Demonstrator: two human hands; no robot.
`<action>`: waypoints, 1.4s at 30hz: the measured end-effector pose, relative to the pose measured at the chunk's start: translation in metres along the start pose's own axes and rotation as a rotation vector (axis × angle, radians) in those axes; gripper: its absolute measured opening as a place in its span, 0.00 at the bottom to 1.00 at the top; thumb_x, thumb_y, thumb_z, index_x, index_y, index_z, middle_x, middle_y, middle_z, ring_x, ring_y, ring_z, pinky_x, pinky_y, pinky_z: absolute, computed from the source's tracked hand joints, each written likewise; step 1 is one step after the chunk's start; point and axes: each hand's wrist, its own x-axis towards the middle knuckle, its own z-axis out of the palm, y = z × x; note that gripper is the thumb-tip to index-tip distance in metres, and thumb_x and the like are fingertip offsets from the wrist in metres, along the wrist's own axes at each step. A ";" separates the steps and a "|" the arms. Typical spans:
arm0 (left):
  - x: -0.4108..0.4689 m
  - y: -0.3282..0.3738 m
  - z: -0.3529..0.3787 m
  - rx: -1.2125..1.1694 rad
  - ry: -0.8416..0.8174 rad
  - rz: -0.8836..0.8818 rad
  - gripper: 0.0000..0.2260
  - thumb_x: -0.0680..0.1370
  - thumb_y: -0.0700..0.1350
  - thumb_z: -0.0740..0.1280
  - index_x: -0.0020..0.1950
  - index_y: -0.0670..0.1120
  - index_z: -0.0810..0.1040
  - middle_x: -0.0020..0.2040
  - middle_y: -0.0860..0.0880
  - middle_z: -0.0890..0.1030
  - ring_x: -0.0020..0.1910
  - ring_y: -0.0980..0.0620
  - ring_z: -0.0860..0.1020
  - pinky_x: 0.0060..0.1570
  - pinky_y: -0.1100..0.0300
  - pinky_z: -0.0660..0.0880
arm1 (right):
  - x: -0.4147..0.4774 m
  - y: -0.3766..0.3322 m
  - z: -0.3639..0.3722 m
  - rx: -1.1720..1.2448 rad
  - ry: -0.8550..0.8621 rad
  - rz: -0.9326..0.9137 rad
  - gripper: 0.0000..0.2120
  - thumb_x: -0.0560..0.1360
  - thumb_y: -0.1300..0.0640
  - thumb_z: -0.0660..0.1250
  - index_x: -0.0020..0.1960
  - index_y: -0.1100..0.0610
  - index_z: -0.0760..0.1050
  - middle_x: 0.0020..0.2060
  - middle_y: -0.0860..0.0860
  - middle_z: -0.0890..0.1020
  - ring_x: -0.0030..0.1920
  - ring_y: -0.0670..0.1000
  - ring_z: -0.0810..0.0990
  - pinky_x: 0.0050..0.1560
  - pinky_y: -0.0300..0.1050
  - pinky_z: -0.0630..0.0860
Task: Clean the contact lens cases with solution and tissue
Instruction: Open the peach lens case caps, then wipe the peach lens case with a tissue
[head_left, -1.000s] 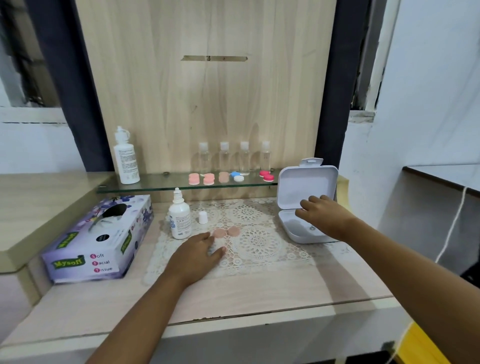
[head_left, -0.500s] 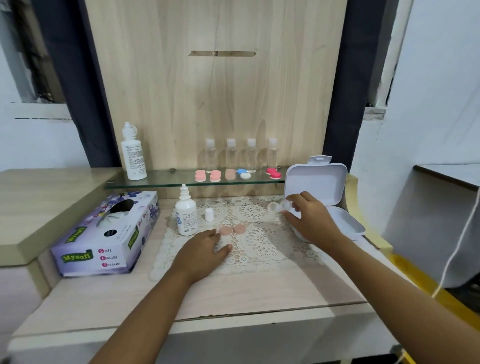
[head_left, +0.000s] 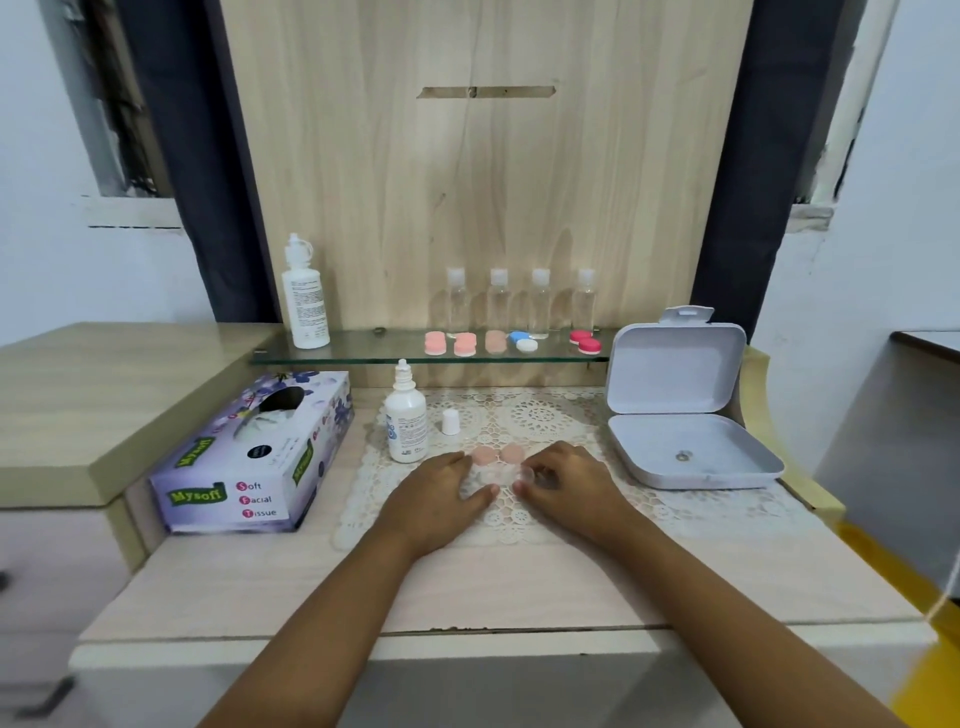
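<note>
A clear contact lens case (head_left: 491, 474) lies on the lace mat (head_left: 540, 415) between my two hands. My left hand (head_left: 441, 491) rests flat beside it, fingers straight, thumb near the case. My right hand (head_left: 569, 483) pinches the case's right end with curled fingertips. Two pink caps (head_left: 497, 455) lie just behind the case. The small solution bottle (head_left: 405, 421) stands uncapped at the mat's left, its white cap (head_left: 450, 421) beside it. A purple tissue box (head_left: 254, 457) sits at the left.
An open white plastic box (head_left: 691, 452) lies at the right, lid upright. The glass shelf (head_left: 363, 353) behind carries a tall white bottle (head_left: 305, 296), several clear bottles (head_left: 519, 304) and several pink, blue and red lens cases (head_left: 511, 342). The counter's front edge is near me.
My right hand carried the clear case from the white box leftward and down onto the mat beside my left hand. The left hand barely moved.
</note>
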 end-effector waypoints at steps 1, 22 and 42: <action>0.000 -0.001 0.001 -0.017 0.012 0.001 0.22 0.78 0.59 0.59 0.65 0.47 0.72 0.63 0.49 0.75 0.62 0.50 0.72 0.59 0.58 0.69 | 0.000 0.000 0.001 -0.004 0.003 -0.003 0.13 0.72 0.45 0.66 0.53 0.49 0.79 0.50 0.48 0.77 0.56 0.51 0.73 0.59 0.49 0.70; -0.002 -0.019 -0.141 -0.061 0.706 -0.145 0.10 0.79 0.48 0.60 0.52 0.45 0.77 0.37 0.49 0.78 0.38 0.48 0.76 0.38 0.58 0.70 | -0.002 0.003 0.003 -0.053 -0.001 -0.046 0.15 0.74 0.44 0.63 0.58 0.48 0.76 0.54 0.46 0.76 0.58 0.50 0.71 0.58 0.47 0.68; 0.016 -0.135 -0.151 0.481 -0.199 -0.349 0.12 0.74 0.39 0.62 0.51 0.47 0.83 0.54 0.48 0.80 0.48 0.51 0.74 0.46 0.61 0.69 | -0.002 0.005 0.005 -0.050 0.007 -0.056 0.14 0.74 0.44 0.64 0.57 0.47 0.77 0.48 0.42 0.73 0.56 0.49 0.71 0.56 0.45 0.68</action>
